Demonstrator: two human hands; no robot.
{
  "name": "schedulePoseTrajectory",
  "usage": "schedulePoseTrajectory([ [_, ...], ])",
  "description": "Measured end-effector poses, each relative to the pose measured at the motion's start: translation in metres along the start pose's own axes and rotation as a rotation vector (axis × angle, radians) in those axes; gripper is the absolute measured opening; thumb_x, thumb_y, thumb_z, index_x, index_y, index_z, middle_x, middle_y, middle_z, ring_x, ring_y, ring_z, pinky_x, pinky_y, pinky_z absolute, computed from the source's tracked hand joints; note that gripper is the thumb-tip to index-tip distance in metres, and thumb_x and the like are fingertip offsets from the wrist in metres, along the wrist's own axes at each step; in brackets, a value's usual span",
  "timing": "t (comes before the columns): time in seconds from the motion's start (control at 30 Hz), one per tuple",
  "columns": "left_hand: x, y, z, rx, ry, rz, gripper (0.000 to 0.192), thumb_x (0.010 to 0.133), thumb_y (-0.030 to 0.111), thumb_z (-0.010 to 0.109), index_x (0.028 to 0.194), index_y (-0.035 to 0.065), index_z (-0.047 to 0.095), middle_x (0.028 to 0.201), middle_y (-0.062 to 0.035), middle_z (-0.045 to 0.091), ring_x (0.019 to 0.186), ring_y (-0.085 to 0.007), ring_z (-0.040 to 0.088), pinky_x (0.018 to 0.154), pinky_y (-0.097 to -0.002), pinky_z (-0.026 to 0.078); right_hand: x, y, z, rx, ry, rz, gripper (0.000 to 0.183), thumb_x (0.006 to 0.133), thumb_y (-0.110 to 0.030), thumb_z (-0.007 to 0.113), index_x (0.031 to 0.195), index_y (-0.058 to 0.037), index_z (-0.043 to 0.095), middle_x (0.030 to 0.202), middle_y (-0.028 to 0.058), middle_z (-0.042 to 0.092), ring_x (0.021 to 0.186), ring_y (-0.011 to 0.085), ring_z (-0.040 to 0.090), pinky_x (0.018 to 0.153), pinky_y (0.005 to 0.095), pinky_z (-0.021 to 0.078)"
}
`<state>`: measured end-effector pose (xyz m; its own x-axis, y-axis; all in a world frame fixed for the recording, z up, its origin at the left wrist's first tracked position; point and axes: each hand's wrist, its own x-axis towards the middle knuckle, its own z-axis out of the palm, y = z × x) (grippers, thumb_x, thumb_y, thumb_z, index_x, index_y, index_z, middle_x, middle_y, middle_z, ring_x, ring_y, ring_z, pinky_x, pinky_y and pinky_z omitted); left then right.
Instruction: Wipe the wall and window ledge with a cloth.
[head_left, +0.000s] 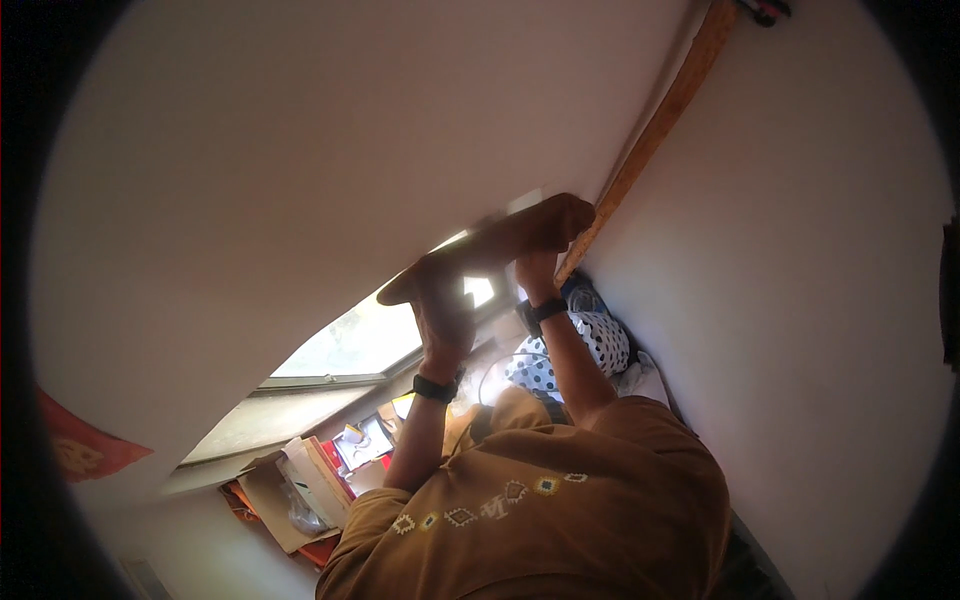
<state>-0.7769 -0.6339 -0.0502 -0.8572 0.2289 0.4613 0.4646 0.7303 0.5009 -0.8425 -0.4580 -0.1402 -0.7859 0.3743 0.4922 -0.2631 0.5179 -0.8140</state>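
Both of my arms reach up and away from my body, in front of a bright window. A long dark brown object, perhaps cloth, stretches slantwise between my hands and is held close to the white sloped surface. Its left part merges in shadow with my left hand, which grips it from below. My right hand holds it near its right end, beside a wooden strip. The fingers of both hands are mostly hidden or dark against the light. Each wrist wears a black band.
The window has a sill below it. A cardboard box with papers and plastic stands at lower left. Beyond my right forearm lies a white polka-dot fabric item. A red cloth hangs at far left. The white wall rises at right.
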Motion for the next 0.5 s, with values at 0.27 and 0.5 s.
schedulePoseTrajectory([
  [0.27,-0.008,0.01,-0.035,0.146,0.268,0.094,0.033,0.066,0.002,0.054,0.099,0.0002,0.054,0.09,-0.0161,0.053,0.083,-0.0338,0.048,0.076,-0.0387,0.041,0.017,-0.067,-0.014,0.085,-0.091,-0.129,0.056,0.088,-0.031,0.048,0.13,0.001,0.03,0.13,0.0195,0.037,0.121,0.0284,0.036,0.099,0.039,0.0304],
  [0.5,-0.041,-0.036,-0.081,0.229,0.617,-0.087,0.044,0.08,0.025,0.057,0.112,-0.0025,0.048,0.102,-0.0148,0.055,0.096,-0.0299,0.052,0.084,-0.0377,0.04,0.022,-0.166,0.01,-0.111,-0.146,-0.593,0.043,0.08,-0.023,0.058,0.116,-0.0021,0.049,0.115,0.0161,0.053,0.109,0.0312,0.047,0.093,0.046,0.0338],
])
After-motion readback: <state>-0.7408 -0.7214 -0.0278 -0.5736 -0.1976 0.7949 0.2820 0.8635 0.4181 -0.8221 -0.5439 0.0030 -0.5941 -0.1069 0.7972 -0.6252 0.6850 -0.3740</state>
